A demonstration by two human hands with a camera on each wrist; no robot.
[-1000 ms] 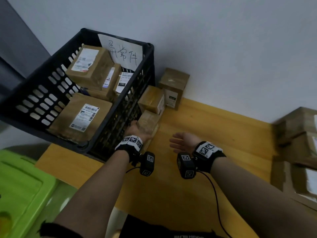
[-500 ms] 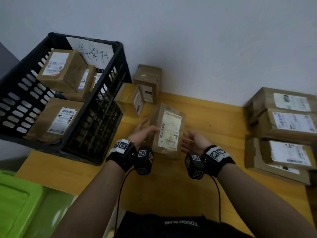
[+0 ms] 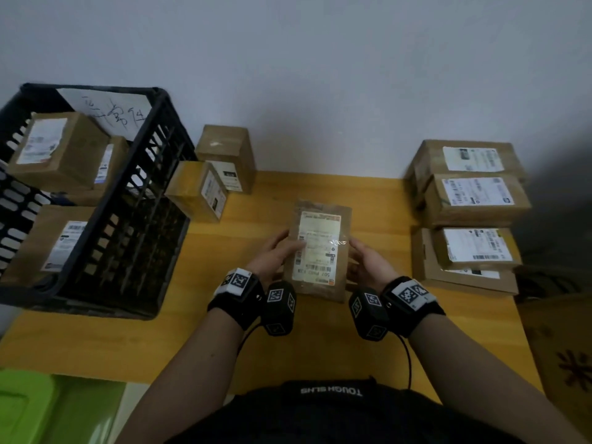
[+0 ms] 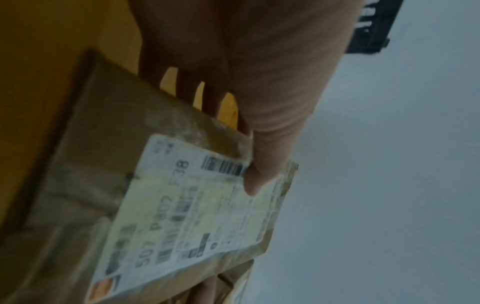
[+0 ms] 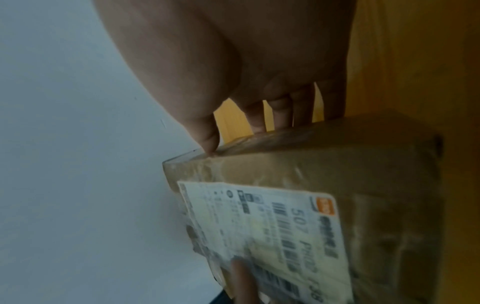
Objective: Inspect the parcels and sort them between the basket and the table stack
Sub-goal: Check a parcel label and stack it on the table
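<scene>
A flat brown parcel [image 3: 318,251] with a white shipping label facing up is held over the middle of the yellow table [image 3: 262,328]. My left hand [image 3: 277,251] grips its left edge, thumb on the label [image 4: 182,205] and fingers underneath. My right hand [image 3: 368,262] grips the right edge, thumb on the rim of the parcel [image 5: 337,185] and fingers below. The black basket [image 3: 150,200] at the left holds several labelled boxes. A stack of labelled parcels [image 3: 471,213] stands at the table's right.
Two small brown boxes [image 3: 208,181] stand between the basket and the wall. A handwritten paper sign [image 3: 109,112] leans inside the basket's back. A green bin [image 3: 38,408] sits low at the left. A patterned carton [image 3: 563,347] is at the right edge.
My left hand took a parcel from beside the basket, and both hands brought it to the table's middle, label up. The view swung right, bringing the stack into sight.
</scene>
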